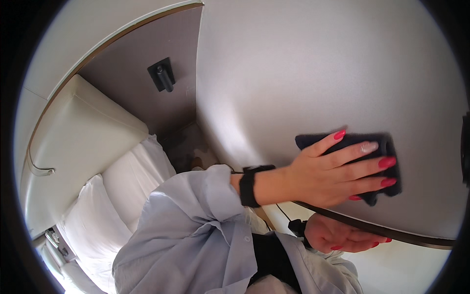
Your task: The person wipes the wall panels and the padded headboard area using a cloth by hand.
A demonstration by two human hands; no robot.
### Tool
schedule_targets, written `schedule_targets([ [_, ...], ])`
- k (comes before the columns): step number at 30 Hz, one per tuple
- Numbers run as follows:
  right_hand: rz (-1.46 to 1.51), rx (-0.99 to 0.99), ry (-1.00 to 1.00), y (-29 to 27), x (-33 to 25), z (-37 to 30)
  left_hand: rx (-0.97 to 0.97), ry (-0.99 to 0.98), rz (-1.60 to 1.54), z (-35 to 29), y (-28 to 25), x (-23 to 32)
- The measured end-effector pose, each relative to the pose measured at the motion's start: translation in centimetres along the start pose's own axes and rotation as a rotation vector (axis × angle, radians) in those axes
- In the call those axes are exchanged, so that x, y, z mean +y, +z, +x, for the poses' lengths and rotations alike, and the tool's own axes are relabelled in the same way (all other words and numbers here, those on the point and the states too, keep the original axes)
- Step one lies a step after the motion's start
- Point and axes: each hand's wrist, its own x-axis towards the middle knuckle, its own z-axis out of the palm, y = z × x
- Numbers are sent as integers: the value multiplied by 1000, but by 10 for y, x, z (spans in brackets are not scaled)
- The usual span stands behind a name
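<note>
My left hand (330, 171) lies spread over a folded dark navy cloth (387, 188), pressing it flat against a smooth grey panel (303, 73). Its red-nailed fingers point right, and part of the cloth sticks out past them. Below the panel's dark brown lower edge (377, 226) is my right hand (338, 235), its palm partly in view and fingers loosely extended. Nothing shows in it. Whether it touches the edge, I cannot tell. Both wrists wear black straps, and a pale blue sleeve is bunched up my left forearm.
A black wall fitting (162, 76) sticks out from the darker wall at upper left. Left of me stand a cream padded headboard (88, 117) and white pillows (132, 169). A curved metal handle or hook (41, 170) is beyond. Another black object (465, 152) sits at the right rim.
</note>
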Motion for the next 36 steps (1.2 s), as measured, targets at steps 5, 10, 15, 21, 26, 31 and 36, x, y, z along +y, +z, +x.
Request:
schedule_targets([
  [5, -59, -123, -15, -15, 0, 2, 4, -179, 74, -63, -10, -122],
  [10, -70, -181, -50, -35, 6, 0, 288, -754, -91, -169, -25, -266],
  [15, 5, -404, -110, -51, 12, 6, 554, -1327, -528, -230, -12, -268],
  [21, -429, 7, -47, -23, 5, -5, 247, -961, -18, -131, 31, -68],
  [26, -69, -8, 96, -7, -8, -8, -22, 114, -20, -131, 23, -12],
  [31, 101, -201, 9, -30, 0, 1, 82, -282, 54, -209, 18, -92],
  [36, -317, -88, -108, -36, 7, -5, 341, -1116, -23, -285, 34, -144],
])
